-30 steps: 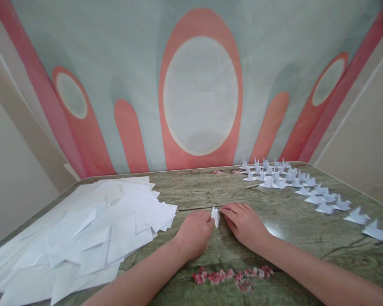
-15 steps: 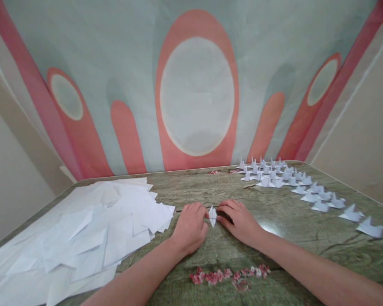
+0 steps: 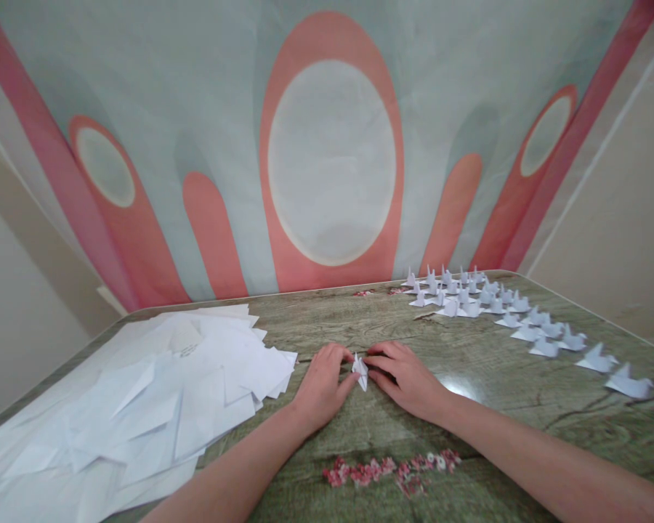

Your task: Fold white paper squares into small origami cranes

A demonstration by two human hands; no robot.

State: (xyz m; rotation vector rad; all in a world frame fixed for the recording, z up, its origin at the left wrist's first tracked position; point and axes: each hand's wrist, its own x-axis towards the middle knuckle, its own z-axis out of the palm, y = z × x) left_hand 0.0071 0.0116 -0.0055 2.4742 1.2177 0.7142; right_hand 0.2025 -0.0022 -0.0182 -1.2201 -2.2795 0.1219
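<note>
Between my hands, near the middle of the table, is a small folded white paper (image 3: 360, 372), narrow and pointed at both ends. My left hand (image 3: 325, 385) grips its left side, thumb and index fingertips against the folds. From the other side my right hand (image 3: 404, 379) pinches the paper's right edge with thumb and fingertips. Finer creases are too small to make out. Both forearms reach in from the bottom of the view.
A wide, loose heap of white paper sheets (image 3: 201, 385) covers the table's left side. Several folded paper birds (image 3: 545, 346) stand in rows toward the right and back. Printed pink flowers (image 3: 360, 472) mark the wood-patterned tabletop (image 3: 283, 465). A painted wall (image 3: 332, 160) rises behind.
My left thumb has moved up onto the paper's lower left side. The paper has tilted slightly and its folds look more spread. The camera view has shifted a little.
</note>
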